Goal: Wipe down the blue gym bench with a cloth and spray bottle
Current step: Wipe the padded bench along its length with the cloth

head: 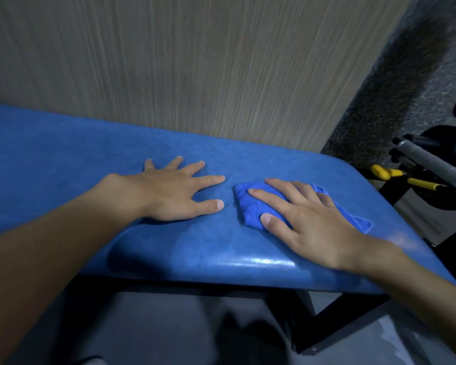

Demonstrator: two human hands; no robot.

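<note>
The blue padded worktop (63, 154) ran from the left edge of the view to its rounded right end, its far edge against a pale wood-grain wall panel (195, 61). The left hand (169, 191) lay flat on the vinyl about midway between the near and far edges, palm down. Its fingers (211, 180) were spread wide and straight and held nothing.

Just beside it, toward the right end of the worktop, the right hand (308, 219) pressed down on a bunched blue cloth (250, 206). That hand's fingers (269, 196) lay extended across the top of the cloth rather than curled around it, with the thumb on the cloth's near side. One corner of the cloth stuck out from under the hand toward the right end.

A glossy highlight showed on the near edge of the worktop below the right hand. A black metal frame (340, 327) stood under the pad on a grey floor (169, 325).

Beyond the right end sat dark equipment with a grey-wrapped handle (432, 164) and yellow grips (382, 172). It was possibly exercise gear, and any lettering on it was too blurred to read.
</note>
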